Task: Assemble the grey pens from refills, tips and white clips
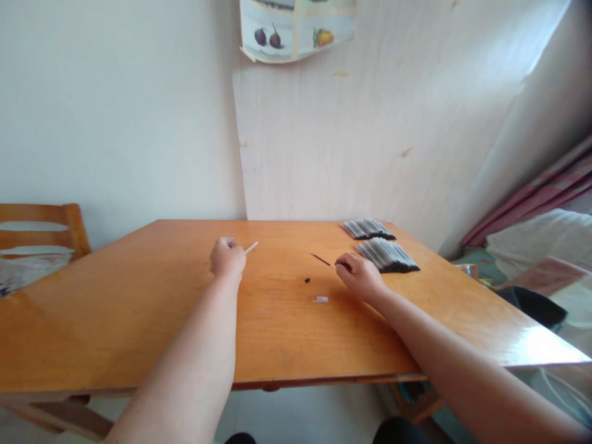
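Note:
My left hand (pixel 227 258) is closed around a whitish pen barrel (pixel 251 248), whose end sticks out to the right above the table. Between the fingertips of my right hand (pixel 358 275) is a thin pen refill (pixel 320 259), dark along most of its length and pointing up and left. A small black pen plug (pixel 307 280) lies on the table between the hands. Nearer to me, below my right hand, rests a clear pen cap (pixel 322 299). Just behind my right hand lies a row of pens (pixel 387 254) with clear barrels and black ends.
A second row of similar pens (pixel 369 229) lies farther back on the wooden table (pixel 277 345). The table meets the wall at the back. A wooden chair (pixel 41 231) stands at the left; a bed with bedding (pixel 541 240) and a dark item (pixel 531 306) are at the right.

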The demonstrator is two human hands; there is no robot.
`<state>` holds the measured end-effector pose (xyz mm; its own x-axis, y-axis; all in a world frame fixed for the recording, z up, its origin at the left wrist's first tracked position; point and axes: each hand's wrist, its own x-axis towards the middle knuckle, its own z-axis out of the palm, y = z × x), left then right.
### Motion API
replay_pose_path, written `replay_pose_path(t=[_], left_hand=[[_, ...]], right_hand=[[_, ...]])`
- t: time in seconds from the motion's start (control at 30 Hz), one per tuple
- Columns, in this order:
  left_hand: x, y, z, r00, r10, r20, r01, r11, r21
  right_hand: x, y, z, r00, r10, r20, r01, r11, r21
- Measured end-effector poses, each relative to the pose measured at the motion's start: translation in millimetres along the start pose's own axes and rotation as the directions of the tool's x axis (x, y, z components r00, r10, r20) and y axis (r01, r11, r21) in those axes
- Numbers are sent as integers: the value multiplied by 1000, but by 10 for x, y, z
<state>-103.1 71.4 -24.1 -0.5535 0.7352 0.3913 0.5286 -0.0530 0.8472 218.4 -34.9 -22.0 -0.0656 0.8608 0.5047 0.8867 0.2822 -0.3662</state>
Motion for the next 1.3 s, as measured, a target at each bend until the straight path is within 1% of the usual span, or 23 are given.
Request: replay_pose_path(t=[0.1,0.2,0.27,0.33,0.5,0.6,0.67,0.77,0.83,0.87,0.93,1.03,1.1,1.17,1.23,1.3], left_hand=[[-43,-35,-40,997,-3,71,-18,955,298],[-112,-36,-47,988,5,153,-77,880,468],[-145,-36,-43,980,-12,201,-99,840,533],[-157,-39,-37,975,-24,222,-108,818,565],[-132,-40,-19,977,24,213,-141,822,552],[-106,-25,-2,970,55,236,-162,872,463],[-95,-7,13,967,78,242,-165,918,362],[-101,38,39,974,114,194,-144,978,149],[-116,82,59,985,84,150,-75,995,-66],[-123,106,68,989,46,139,-20,982,-188],[-131,151,83,986,-51,161,112,908,-405],[-123,195,90,949,-157,273,294,747,-597],[-115,211,85,924,-177,338,368,645,-670],[-114,226,72,907,-165,388,409,568,-714],[-123,241,58,896,-138,422,427,531,-732],[-135,255,46,893,-112,437,427,523,-738]], right_hand=[[33,16,-31,998,51,-34,-51,999,1],[80,7,-76,996,67,-63,-66,998,14],[120,-8,-109,993,78,-89,-76,997,28],[167,-29,-139,989,91,-120,-85,995,52],[306,-95,-151,978,130,-163,-110,986,125],[384,-103,-86,966,208,-152,-192,975,113],[412,-81,-23,957,266,-114,-260,963,69],[404,-17,68,940,341,27,-340,939,-53],[379,31,112,918,377,127,-359,922,-142],[367,53,128,907,390,159,-362,915,-179],[351,92,152,893,405,196,-360,905,-227],[350,130,185,875,416,245,-355,898,-259],[354,141,210,865,420,275,-351,898,-267],[357,143,232,863,414,289,-342,900,-269],[357,138,245,865,405,295,-331,904,-272],[355,131,246,869,394,300,-319,908,-271]])
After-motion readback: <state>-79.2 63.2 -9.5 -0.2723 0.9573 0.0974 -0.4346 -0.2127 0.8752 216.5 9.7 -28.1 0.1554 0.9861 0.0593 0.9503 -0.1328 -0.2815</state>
